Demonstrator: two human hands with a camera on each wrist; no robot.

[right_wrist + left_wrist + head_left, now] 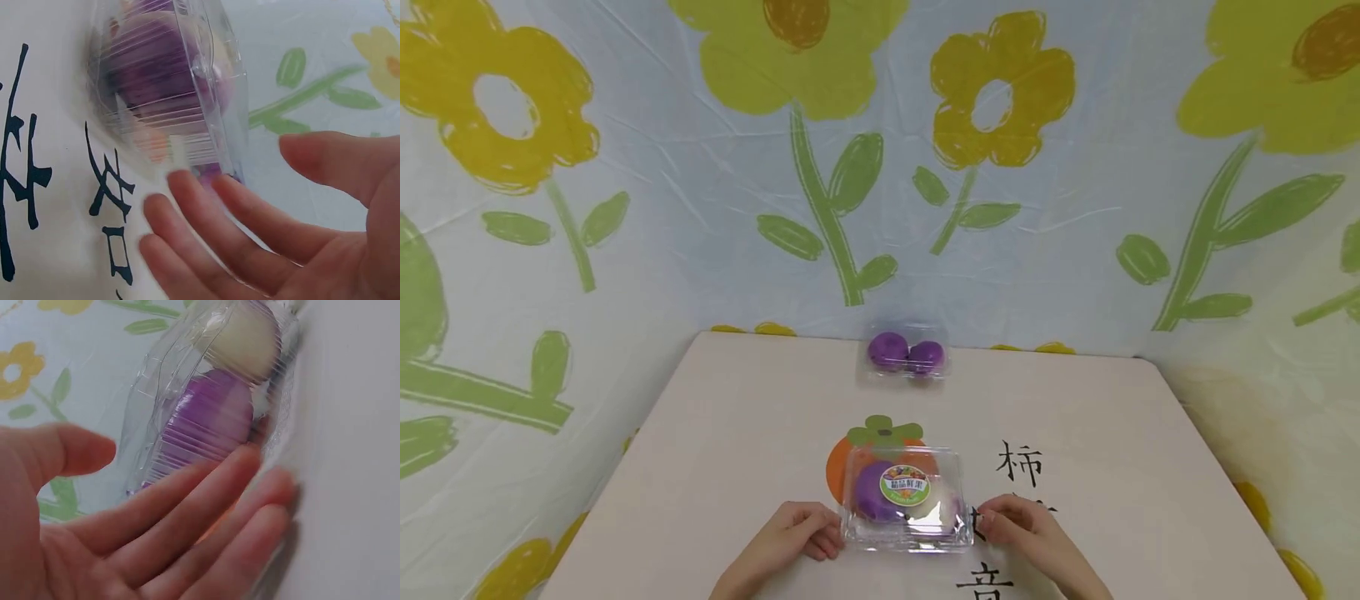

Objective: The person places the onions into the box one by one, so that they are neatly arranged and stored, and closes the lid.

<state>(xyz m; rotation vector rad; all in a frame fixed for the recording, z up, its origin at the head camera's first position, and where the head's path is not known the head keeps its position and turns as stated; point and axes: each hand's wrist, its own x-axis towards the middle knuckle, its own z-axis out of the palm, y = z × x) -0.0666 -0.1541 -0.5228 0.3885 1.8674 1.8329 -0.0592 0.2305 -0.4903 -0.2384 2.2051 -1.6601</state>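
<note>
A clear plastic clamshell box (pixel 910 543) sits at the front middle of the table, its lid down. A round green-edged label (pixel 905 486) is stuck on the lid. Inside lie a purple round piece (pixel 874 493) and a paler one with purple on it; their kind is unclear. My left hand (pixel 797 529) is at the box's left side, its thumb apart from the lightly bent fingers (pixel 206 494). On the other side, my right hand (pixel 1026 529) has its fingers (pixel 206 212) loosely extended close to the box wall. Whether either hand touches the plastic, I cannot tell.
A second clear box (pixel 904 375) with two purple round pieces stands at the table's back edge. The pale tabletop (pixel 737 433) carries a printed orange persimmon (pixel 838 471) and black characters (pixel 1021 463). A flower-patterned cloth (pixel 715 208) hangs behind and at the sides.
</note>
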